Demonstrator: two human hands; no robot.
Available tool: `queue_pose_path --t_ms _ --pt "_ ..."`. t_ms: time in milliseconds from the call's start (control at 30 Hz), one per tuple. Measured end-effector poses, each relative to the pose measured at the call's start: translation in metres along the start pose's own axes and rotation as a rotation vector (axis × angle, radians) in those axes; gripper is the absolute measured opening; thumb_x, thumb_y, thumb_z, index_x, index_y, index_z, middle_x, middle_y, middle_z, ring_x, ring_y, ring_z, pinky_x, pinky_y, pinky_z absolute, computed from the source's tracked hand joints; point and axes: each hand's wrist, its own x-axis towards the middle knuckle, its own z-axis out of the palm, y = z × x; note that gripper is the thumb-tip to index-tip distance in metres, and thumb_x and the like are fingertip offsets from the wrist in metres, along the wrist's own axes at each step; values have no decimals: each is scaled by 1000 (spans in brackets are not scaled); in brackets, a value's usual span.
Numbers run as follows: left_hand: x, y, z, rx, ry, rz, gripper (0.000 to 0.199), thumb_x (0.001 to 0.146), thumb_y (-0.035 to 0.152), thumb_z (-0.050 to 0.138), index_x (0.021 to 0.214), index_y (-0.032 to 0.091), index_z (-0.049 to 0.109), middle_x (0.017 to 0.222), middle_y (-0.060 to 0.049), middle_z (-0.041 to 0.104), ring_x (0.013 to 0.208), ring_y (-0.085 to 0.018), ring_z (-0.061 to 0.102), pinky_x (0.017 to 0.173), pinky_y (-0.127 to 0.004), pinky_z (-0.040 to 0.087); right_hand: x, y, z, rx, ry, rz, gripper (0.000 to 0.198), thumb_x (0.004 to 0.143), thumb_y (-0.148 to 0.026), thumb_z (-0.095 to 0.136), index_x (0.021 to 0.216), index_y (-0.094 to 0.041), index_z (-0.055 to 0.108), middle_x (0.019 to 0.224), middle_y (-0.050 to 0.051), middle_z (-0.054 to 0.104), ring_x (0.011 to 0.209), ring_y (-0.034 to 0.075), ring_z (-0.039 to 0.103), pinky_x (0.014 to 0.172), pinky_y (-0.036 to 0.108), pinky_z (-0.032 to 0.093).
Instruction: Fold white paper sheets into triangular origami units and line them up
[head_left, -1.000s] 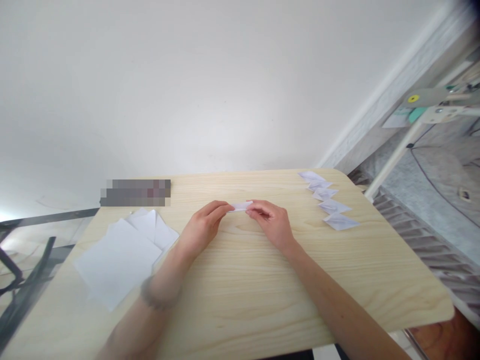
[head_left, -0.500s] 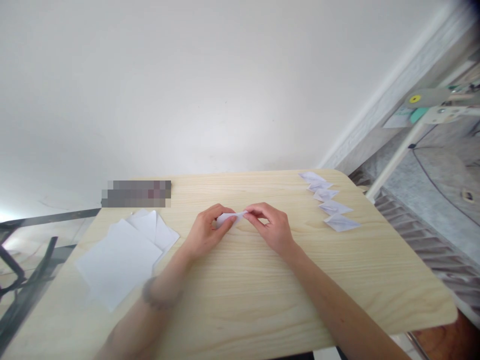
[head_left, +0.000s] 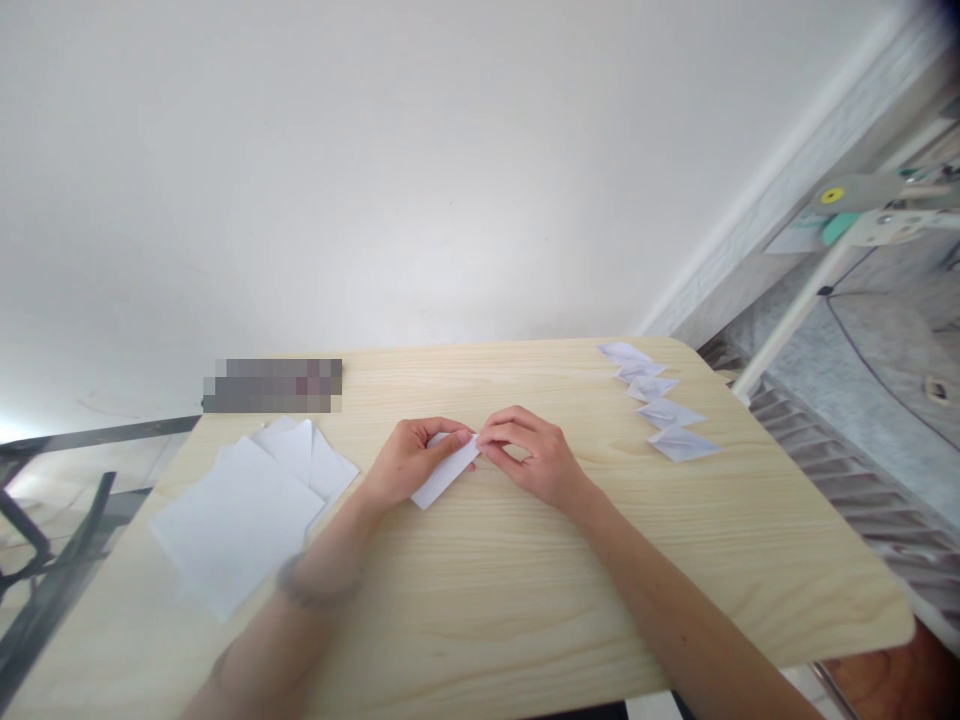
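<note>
A narrow folded white paper (head_left: 444, 474) is held between my two hands over the middle of the table. My left hand (head_left: 420, 455) grips its upper edge, thumb on the near face and fingers behind it. At the paper's right end, my right hand (head_left: 529, 452) pinches the tip with bent fingers. The paper slants, its lower left corner pointing toward me. Part of it is hidden behind my left thumb and fingers.
Loose white sheets (head_left: 240, 520) lie overlapping on the left of the wooden table (head_left: 510, 620). Several folded paper pieces (head_left: 682, 444) form a row at the right. A blurred-out dark object (head_left: 274, 387) sits at the back left, and a white wall (head_left: 450, 180) rises behind.
The folded paper has turned so more of its face shows, its left end swinging down toward me. My right hand has shifted slightly left, closer to my left hand.
</note>
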Motion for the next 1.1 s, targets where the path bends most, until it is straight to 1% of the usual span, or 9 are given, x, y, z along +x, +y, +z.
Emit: queue_pose_path --t_ms 300,367,467,533,633,733,833,967,1100 --pt "1 2 -2 2 -4 -2 31 76 44 54 83 15 63 71 -4 68 52 -11 54 41 -17 35 -1 -3 1 -24 -33 -51 12 82 -17 48 85 -19 60 92 6 58 83 13 58 77 27 50" --pt "1 2 -2 10 -3 -4 32 76 45 53 84 15 63 72 -4 68 52 -11 54 41 -17 35 -1 -2 2 20 1 -14 12 82 -19 49 89 -19 58 90 5 58 82 13 59 75 27 51" --pt "1 1 -1 20 -4 -10 34 76 46 52 86 16 62 72 -4 68 51 -11 54 41 -17 35 -3 0 5 80 62 83 17 80 -21 52 97 -19 54 88 4 59 77 12 59 69 25 53" --pt "1 1 0 28 1 -1 33 77 46 52 86 16 62 71 -4 68 52 -12 54 41 -17 36 -4 1 6 69 52 107 17 80 -21 52 97 -19 55 86 3 60 73 12 59 67 24 52" --pt "1 1 -1 33 0 27 31 77 45 52 85 16 62 70 -3 67 55 -12 55 44 -17 37 -4 3 4 18 -12 81 14 83 -20 49 92 -20 58 82 2 61 70 11 58 64 23 49" --pt "1 1 -2 26 -21 30 31 78 44 51 86 16 61 70 -3 67 55 -11 54 44 -17 37 -3 3 2 -19 -43 35 16 85 -20 46 93 -20 59 82 2 62 73 11 58 67 24 47" --pt "1 1 -4 7 -37 8 32 78 45 51 86 16 61 71 -4 66 53 -11 53 42 -16 35 -2 2 0 -36 -68 -7 19 87 -20 43 96 -20 59 86 4 62 78 12 58 71 25 46" --pt "2 1 -5 -35 -42 -31 31 77 44 53 85 15 61 71 -4 66 53 -10 53 42 -16 35 -2 3 -1 -40 -97 -44 20 87 -21 42 99 -20 59 88 5 61 80 13 58 72 25 47" --pt "2 1 -5 -60 -48 -57 29 76 43 55 84 15 61 68 -3 65 50 -9 52 41 -16 34 -2 0 -1 -3 -85 -52 19 87 -21 43 97 -20 59 88 5 62 80 13 58 72 25 47"
